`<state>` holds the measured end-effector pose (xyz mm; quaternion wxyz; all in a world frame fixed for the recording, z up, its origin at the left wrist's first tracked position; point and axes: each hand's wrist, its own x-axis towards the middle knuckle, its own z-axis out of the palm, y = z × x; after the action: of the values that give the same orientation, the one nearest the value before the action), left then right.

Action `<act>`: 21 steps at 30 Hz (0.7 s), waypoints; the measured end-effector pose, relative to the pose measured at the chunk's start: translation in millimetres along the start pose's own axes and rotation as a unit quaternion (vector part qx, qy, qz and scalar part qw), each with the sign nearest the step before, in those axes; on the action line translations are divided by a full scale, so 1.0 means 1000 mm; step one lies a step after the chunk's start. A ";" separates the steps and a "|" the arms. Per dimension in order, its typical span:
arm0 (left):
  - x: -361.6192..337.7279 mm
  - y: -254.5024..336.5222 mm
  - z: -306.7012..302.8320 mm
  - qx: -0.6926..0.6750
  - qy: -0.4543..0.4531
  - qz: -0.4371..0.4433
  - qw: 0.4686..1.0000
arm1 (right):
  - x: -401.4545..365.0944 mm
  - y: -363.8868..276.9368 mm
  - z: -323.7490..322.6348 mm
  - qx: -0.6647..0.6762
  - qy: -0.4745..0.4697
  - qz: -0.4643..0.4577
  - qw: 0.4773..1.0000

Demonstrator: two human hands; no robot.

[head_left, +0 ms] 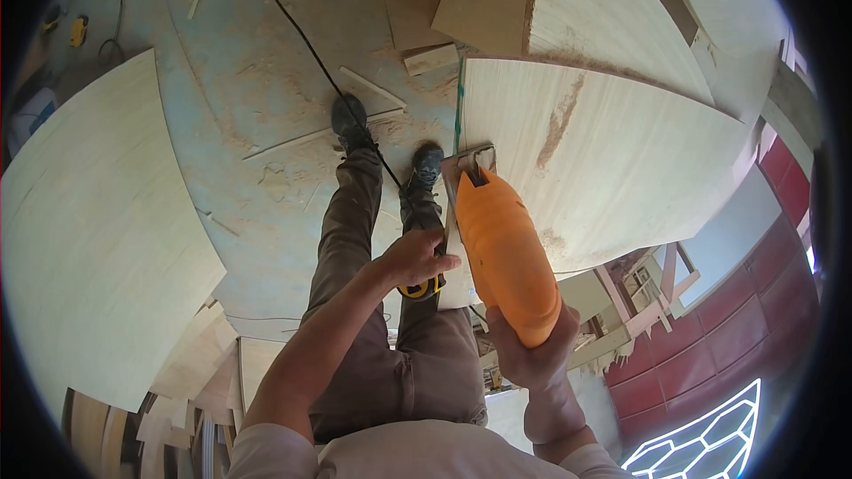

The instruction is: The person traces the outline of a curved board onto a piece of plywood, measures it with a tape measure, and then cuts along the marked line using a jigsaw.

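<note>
An orange power tool point(510, 244) with a metal base plate point(451, 182) rests at the left edge of a pale wooden panel point(612, 160). My right hand point(532, 346) is wrapped round the rear of its orange body. My left hand point(414, 259) is near the panel's edge, left of the tool, with its thumb pointing toward the tool. Right below it is a yellow and black tape measure point(422, 287); whether the fingers touch it is unclear. What the left fingers hold, if anything, is hidden. A streak of sawdust point(559, 120) lies on the panel.
A large pale sheet point(98, 231) stands at the left. A black cable point(297, 27) crosses the dusty floor point(240, 80) past my shoes. Thin wood strips point(306, 137) lie by my feet. More boards point(479, 11) are at the top, a wooden frame point(639, 302) at the right.
</note>
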<state>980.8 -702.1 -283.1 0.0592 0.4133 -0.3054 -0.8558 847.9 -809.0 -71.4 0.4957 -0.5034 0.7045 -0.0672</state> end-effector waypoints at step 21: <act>-0.001 0.009 -0.005 0.009 -0.036 -0.044 0.998 | 0.010 -0.009 0.001 0.002 0.003 0.003 1.000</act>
<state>984.0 -711.8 -279.8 0.0073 0.3959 -0.2966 -0.8690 854.2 -820.6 -72.8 0.4948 -0.5003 0.7072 -0.0689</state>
